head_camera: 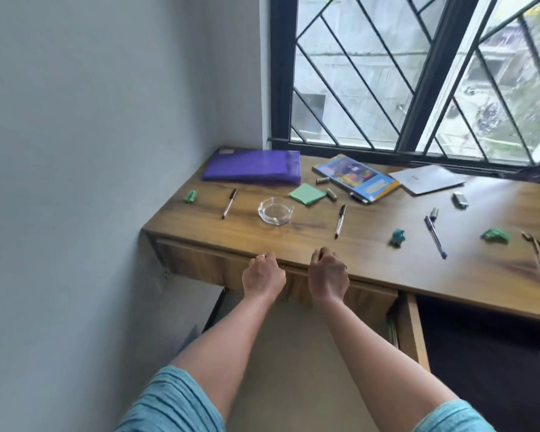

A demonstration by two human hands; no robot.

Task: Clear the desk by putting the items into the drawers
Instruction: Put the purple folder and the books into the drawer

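Note:
My left hand point(263, 274) and my right hand point(328, 277) both grip the top edge of the left drawer's front point(197, 263), just under the desk's front edge point(219, 236). On the wooden desk lie a purple folder point(252, 166), a glass ashtray point(275, 210), green sticky notes point(307, 194), a colourful book point(356, 176), a white paper point(427, 179), several pens such as one near the left point(229, 203) and one in the middle point(340, 221), and a blue pen point(436, 236).
Small green items point(190, 196) point(495, 236), a teal figure point(397, 237), batteries point(322, 180) and a small grey object point(459, 200) are scattered on the desk. A second drawer point(410, 325) to the right stands pulled out. A wall is at left, a barred window behind.

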